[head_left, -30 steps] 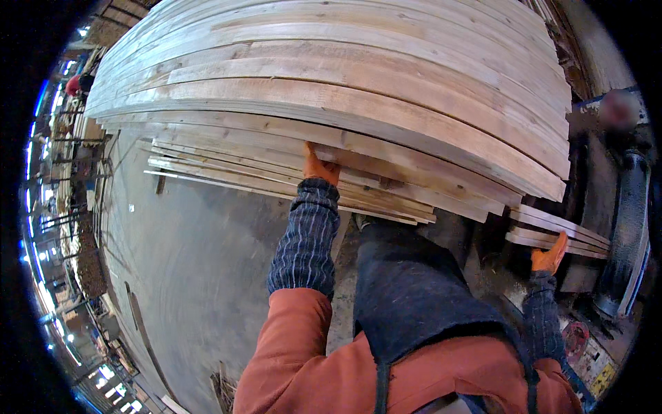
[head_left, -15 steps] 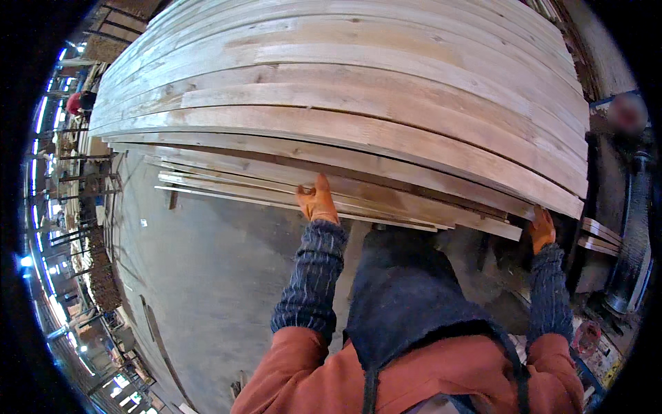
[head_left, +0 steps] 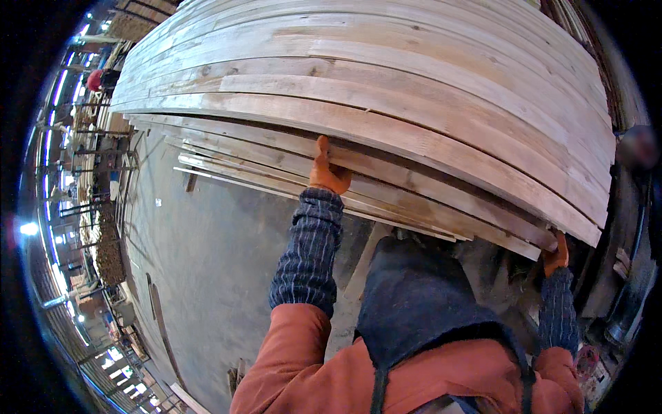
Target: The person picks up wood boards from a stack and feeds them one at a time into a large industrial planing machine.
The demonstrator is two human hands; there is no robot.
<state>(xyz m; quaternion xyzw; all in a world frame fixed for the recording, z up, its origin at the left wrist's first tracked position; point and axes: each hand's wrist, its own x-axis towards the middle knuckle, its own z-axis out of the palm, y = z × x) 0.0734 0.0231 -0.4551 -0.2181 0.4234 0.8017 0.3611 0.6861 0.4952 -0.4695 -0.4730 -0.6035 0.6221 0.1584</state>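
Note:
A broad stack of pale wooden boards (head_left: 386, 96) fills the upper part of the view. Below its front edge, a long wooden board (head_left: 448, 194) lies apart from the top layer, with a dark gap between. My left hand (head_left: 329, 172), in an orange glove, grips this board near its middle, thumb up over its face and fingers curled beneath. At the board's right end, my right hand (head_left: 556, 255), gloved alike, is closed around the end; its fingers are partly hidden. Another board (head_left: 493, 234) sits just under the held one.
Thin strips of wood (head_left: 234, 175) jut out lower on the stack's near side, above the grey floor (head_left: 214, 276). Dark machinery (head_left: 631, 276) stands at the right. Racks of timber (head_left: 103, 241) line the far left, where a person in red (head_left: 94, 81) is visible.
My left hand has turned and closed on the board, thumb now upward. The right hand has moved lower at the board's end. The gap under the top layer looks wider, and the view has shifted.

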